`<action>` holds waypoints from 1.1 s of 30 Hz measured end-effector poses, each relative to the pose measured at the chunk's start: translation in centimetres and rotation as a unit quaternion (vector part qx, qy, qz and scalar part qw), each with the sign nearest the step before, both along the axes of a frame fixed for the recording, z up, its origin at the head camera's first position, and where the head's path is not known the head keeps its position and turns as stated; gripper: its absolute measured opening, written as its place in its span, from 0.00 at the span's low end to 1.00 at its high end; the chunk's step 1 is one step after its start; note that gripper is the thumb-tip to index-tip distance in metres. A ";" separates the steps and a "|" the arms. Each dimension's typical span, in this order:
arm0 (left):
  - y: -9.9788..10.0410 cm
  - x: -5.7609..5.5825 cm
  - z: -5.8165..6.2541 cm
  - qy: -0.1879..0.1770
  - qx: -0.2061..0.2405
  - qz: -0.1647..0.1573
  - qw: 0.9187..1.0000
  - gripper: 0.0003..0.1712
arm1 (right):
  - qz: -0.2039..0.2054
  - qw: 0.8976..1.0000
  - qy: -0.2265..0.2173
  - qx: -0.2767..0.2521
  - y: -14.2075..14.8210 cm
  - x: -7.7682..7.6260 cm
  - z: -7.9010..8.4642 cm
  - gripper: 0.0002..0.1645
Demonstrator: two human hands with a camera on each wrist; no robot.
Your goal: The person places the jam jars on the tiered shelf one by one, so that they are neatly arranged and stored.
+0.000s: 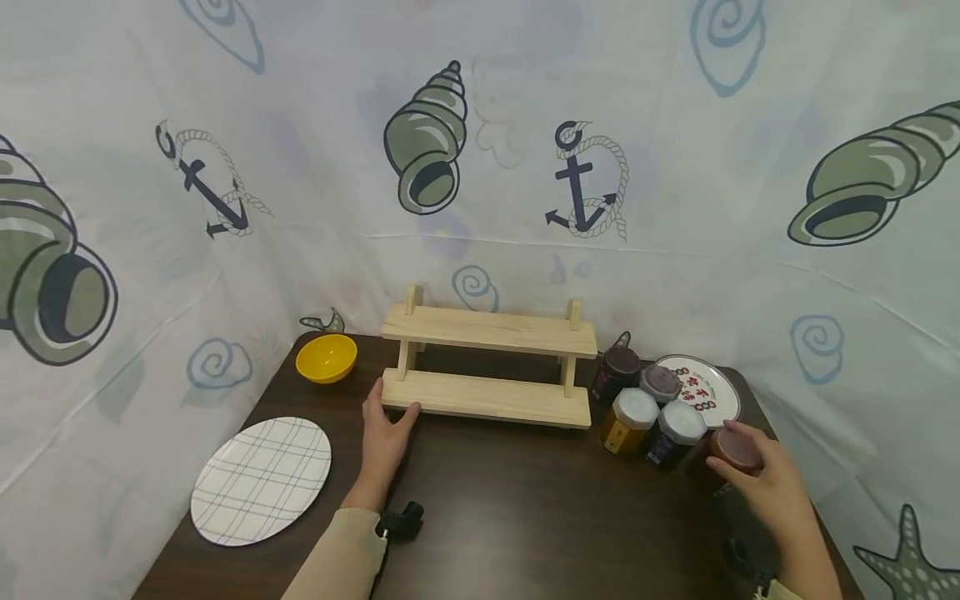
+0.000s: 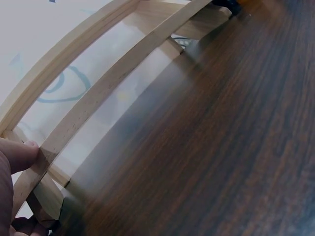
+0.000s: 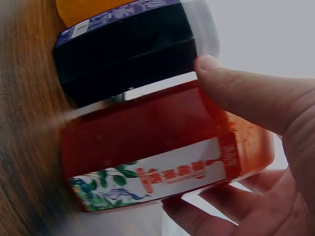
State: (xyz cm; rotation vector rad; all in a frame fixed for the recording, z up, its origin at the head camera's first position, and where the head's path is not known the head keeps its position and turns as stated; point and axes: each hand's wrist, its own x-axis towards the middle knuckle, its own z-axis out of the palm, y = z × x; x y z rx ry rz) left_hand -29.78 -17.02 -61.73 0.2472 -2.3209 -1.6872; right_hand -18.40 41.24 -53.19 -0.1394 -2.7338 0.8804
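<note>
The red jar (image 1: 737, 451) is held in the head view by the right hand (image 1: 772, 487), just beside the dark jar (image 1: 681, 423); one end of the wooden shelf (image 1: 487, 395) is gripped by the left hand (image 1: 385, 437). In the left wrist view, the shelf's edge is pressed by the thumb; it could be skewed by too hard a push. In the right wrist view, the red jar is clasped near its lid; the dark jar could be toppled by a sideways swing.

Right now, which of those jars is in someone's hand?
The red jar with the leafy white label: the right hand grips it. The other four jars stand grouped to its left, none of them gripped.
</note>
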 end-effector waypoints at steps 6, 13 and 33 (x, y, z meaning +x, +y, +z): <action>0.0 0.1 0.2 0.005 -0.002 -0.001 1.000 0.55 | -0.037 0.999 -0.012 -0.023 -0.5 -0.7 -0.6 0.46; 0.2 -0.2 0.1 -0.002 0.001 -0.003 1.000 0.54 | -0.069 0.994 -0.063 -0.052 -0.6 -1.1 -1.1 0.57; -0.2 0.0 -0.2 0.003 0.002 0.002 1.000 0.56 | -0.274 0.939 0.198 -0.059 -5.0 1.5 3.4 0.57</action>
